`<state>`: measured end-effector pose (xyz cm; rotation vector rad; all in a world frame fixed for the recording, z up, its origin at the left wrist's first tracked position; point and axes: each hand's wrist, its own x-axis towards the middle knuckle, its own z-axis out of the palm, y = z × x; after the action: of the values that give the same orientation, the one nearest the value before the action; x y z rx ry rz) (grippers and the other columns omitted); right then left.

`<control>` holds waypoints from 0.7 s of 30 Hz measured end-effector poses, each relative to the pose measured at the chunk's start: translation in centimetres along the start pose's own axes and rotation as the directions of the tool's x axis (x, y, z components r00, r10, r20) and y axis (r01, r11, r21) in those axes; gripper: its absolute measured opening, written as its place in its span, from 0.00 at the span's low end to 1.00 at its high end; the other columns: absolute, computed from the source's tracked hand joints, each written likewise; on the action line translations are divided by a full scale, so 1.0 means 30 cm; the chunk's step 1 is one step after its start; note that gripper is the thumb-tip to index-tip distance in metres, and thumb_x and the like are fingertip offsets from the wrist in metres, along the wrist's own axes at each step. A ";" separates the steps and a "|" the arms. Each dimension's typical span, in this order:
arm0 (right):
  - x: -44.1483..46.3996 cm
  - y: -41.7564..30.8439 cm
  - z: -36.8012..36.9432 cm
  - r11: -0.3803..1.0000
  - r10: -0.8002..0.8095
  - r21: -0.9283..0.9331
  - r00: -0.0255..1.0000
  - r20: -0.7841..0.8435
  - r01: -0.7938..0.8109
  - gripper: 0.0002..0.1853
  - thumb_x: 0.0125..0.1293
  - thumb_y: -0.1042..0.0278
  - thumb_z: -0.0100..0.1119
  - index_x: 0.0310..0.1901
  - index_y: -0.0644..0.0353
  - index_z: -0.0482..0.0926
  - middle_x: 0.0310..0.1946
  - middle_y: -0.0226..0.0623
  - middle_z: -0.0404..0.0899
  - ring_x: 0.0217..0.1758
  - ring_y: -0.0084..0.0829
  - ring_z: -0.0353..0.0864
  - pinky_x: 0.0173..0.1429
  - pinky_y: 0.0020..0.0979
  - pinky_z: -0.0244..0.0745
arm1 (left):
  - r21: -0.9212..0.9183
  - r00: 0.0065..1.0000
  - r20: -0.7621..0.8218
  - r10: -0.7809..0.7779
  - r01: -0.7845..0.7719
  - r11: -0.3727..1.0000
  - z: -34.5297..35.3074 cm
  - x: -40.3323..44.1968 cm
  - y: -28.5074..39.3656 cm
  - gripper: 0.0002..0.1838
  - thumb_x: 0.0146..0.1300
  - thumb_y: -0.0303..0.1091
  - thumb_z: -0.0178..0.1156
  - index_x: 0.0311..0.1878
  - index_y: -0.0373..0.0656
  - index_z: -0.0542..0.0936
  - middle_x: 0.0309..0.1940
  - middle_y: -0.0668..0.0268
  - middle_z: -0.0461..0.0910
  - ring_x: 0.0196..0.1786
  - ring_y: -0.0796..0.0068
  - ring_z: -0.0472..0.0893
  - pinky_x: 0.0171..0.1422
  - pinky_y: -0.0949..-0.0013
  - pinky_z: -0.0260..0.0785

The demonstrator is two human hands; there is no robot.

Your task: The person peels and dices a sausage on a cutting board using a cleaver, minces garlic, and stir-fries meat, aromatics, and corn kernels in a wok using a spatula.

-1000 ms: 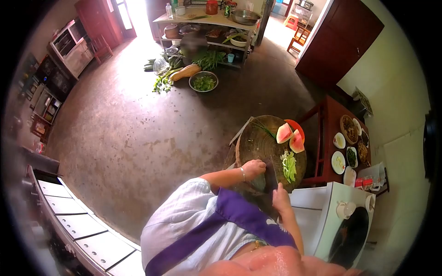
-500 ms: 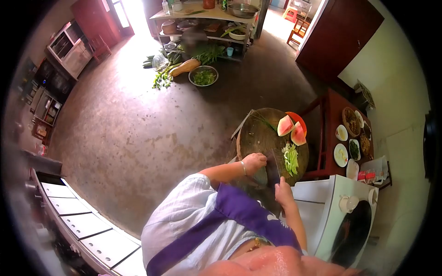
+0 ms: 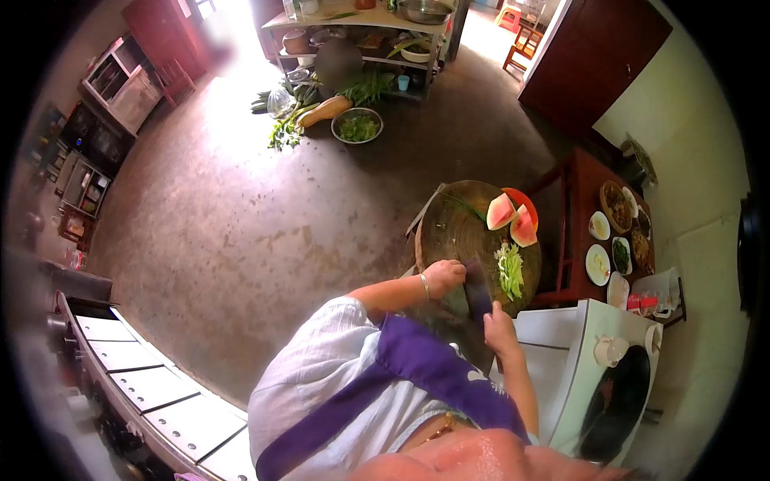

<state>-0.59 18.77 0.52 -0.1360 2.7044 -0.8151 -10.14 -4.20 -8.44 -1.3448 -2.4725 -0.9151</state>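
Note:
A dark cleaver (image 3: 476, 290) is in my right hand (image 3: 499, 327), whose fingers are wrapped round its handle at the near edge of the round wooden chopping block (image 3: 457, 232). My left hand (image 3: 443, 278), with a bracelet on the wrist, lies on the block just left of the blade, its fingers curled together; what is under them is hidden. Right of the blade is a pile of cut pale-green vegetable (image 3: 510, 271). Two watermelon wedges (image 3: 501, 212) stand at the block's far right edge, by a red-orange dish (image 3: 525, 204). Thin green stalks (image 3: 465, 204) lie at the back.
To the right, a dark red table (image 3: 581, 232) bears several dishes, with a white stove-like unit (image 3: 553, 345) nearer me. Ahead on the floor are a bowl of greens (image 3: 358, 127) and a long squash (image 3: 324, 111), before a shelf (image 3: 353, 24). White-topped counter (image 3: 152, 385) at lower left.
The view has shifted a little, so the block and table appear higher and slightly further right. Both hands keep about the same places beside the cleaver.

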 end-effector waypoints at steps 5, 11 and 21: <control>0.019 0.069 0.027 0.976 -0.196 -0.112 0.977 -0.081 0.187 0.15 0.66 0.69 0.49 0.50 0.69 0.65 0.23 0.54 0.76 0.19 0.46 0.79 0.25 0.43 0.73 | -0.005 0.998 -0.059 0.033 -0.033 0.999 0.005 -0.002 -0.017 0.12 0.43 0.29 0.58 0.35 0.42 0.78 0.40 0.61 0.75 0.48 0.57 0.75 0.51 0.61 0.71; 0.019 0.125 0.084 0.995 -0.089 0.050 0.995 -0.048 0.092 0.22 0.67 0.69 0.50 0.58 0.74 0.64 0.18 0.49 0.75 0.13 0.38 0.75 0.20 0.37 0.71 | -0.016 0.998 -0.047 0.047 -0.048 0.999 -0.032 0.008 0.002 0.11 0.44 0.30 0.57 0.35 0.42 0.78 0.40 0.60 0.76 0.47 0.58 0.75 0.51 0.60 0.71; -0.087 -0.003 -0.038 0.995 -0.049 0.067 0.955 -0.293 0.072 0.12 0.67 0.64 0.50 0.47 0.62 0.66 0.26 0.59 0.77 0.33 0.62 0.76 0.36 0.56 0.67 | -0.095 0.954 -0.150 -0.260 0.247 0.964 -0.021 0.046 0.035 0.08 0.57 0.30 0.59 0.39 0.42 0.82 0.44 0.59 0.81 0.48 0.60 0.79 0.52 0.61 0.72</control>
<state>1.52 19.75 2.16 -0.0873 2.9489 -1.0283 -10.16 -3.18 -6.89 -0.9419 -2.5439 -1.1343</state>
